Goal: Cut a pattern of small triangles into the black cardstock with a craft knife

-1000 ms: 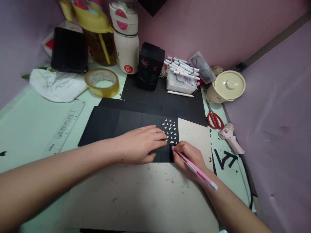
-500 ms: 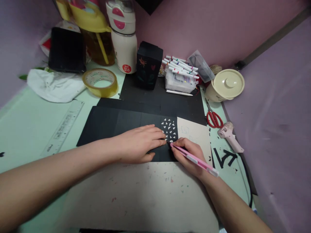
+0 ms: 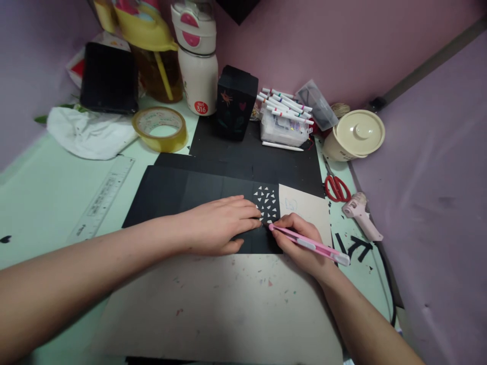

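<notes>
My left hand (image 3: 224, 225) lies flat on a sheet of black card (image 3: 171, 190), fingers stretched out, its fingertips beside a patch of small triangular cut-outs (image 3: 266, 198) that show white. In my right hand (image 3: 299, 241) is a slim pink craft knife (image 3: 315, 245), held like a pen, with its tip end down at the card just below the cut-outs. The blade itself is too small to make out. Beneath the card lies a pale board (image 3: 220, 314) dotted with coloured scraps, its right part showing faint pencil-like marks beside the cut-outs.
Red-handled scissors (image 3: 337, 188), a pink glue gun (image 3: 361, 215) and black paper strips (image 3: 358, 248) lie at the right. Behind stand a lidded cream pot (image 3: 359, 134), several markers (image 3: 285, 106), a black box (image 3: 236, 104) and a white bottle (image 3: 198, 76). Leftward are tape (image 3: 162, 129) and a ruler (image 3: 102, 197).
The knife's rear end has swung slightly up and right, and my right hand has shifted a little with it. My left hand stays flat on the card. The whole view has shifted slightly.
</notes>
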